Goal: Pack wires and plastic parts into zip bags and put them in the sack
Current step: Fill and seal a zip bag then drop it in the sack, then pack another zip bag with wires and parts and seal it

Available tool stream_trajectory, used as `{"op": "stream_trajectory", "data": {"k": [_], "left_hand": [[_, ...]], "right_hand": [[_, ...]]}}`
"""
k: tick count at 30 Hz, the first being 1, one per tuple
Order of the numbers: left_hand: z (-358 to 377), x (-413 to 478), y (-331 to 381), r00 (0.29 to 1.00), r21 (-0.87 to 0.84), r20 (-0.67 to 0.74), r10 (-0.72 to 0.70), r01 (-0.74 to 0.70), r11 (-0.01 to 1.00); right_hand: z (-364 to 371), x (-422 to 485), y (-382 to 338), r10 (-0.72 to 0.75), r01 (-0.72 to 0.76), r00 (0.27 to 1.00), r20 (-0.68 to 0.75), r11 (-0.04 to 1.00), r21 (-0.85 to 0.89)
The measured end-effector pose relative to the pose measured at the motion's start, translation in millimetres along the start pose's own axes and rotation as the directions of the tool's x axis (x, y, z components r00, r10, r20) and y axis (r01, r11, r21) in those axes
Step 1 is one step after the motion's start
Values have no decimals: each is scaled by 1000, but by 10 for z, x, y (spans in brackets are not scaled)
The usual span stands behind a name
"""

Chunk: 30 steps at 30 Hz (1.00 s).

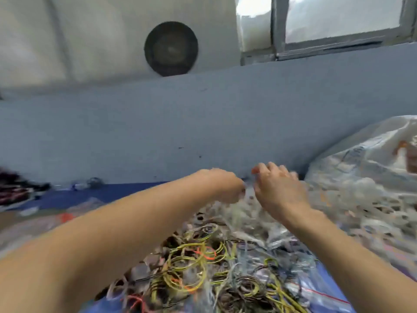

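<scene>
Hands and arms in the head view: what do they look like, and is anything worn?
Both are bare. The left hand and right hand wear no gloves, and no ring, watch or bracelet shows. The left forearm and right forearm are uncovered to the frame edge, with no sleeve in view. One right fingertip looks reddish, possibly nail polish; motion blur prevents certainty.

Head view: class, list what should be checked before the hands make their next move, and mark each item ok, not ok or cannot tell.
1. The left hand and right hand reach the pale plastic heap: ok.
2. The fingers have a firm hold on the plastic: cannot tell, blurred.
3. The sack lies close by on the right: ok.
4. The sack's mouth is open: cannot tell.
5. The coiled wires are heaped within reach below the hands: ok.
</scene>
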<state>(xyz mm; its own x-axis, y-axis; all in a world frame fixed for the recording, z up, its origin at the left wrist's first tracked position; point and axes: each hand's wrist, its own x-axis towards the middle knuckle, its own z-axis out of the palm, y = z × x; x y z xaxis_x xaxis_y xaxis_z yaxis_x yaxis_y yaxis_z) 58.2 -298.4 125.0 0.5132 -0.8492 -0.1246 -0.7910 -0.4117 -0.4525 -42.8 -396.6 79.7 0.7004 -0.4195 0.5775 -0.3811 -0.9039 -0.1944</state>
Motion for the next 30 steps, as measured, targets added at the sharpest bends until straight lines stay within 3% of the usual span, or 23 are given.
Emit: {"op": "stream_trajectory", "data": {"k": [3,8,15,18,20,23,30], "left_hand": [[629,-892,-993,960,19,234,-157,157,987],[1648,-2036,-1967,836,-73,453,-309,380,922],[2654,-2349,-2086,860,-395,308,-408,506,767],[2847,-2343,-2031,836,-452,454,-309,515,729],[2887,-2364,-2017,820,-453,530,-216,489,746],[2928,-2425,-1998,827,-428,535,-174,443,788],[3072,-2645,-1839,894,-232,391,-217,324,917]], "right_hand": [[271,-99,-1103,-170,161,982,84,982,97],[671,-430,-2257,-284,236,923,260,951,201],[998,-800,-2550,-271,233,868,415,962,142],[1038,-885,-2507,-262,223,868,422,965,141],[1049,-917,-2470,-260,228,867,425,966,124],[1055,-937,-2444,-248,219,869,429,969,117],[1048,-1063,-2452,-268,236,866,422,963,128]]}}
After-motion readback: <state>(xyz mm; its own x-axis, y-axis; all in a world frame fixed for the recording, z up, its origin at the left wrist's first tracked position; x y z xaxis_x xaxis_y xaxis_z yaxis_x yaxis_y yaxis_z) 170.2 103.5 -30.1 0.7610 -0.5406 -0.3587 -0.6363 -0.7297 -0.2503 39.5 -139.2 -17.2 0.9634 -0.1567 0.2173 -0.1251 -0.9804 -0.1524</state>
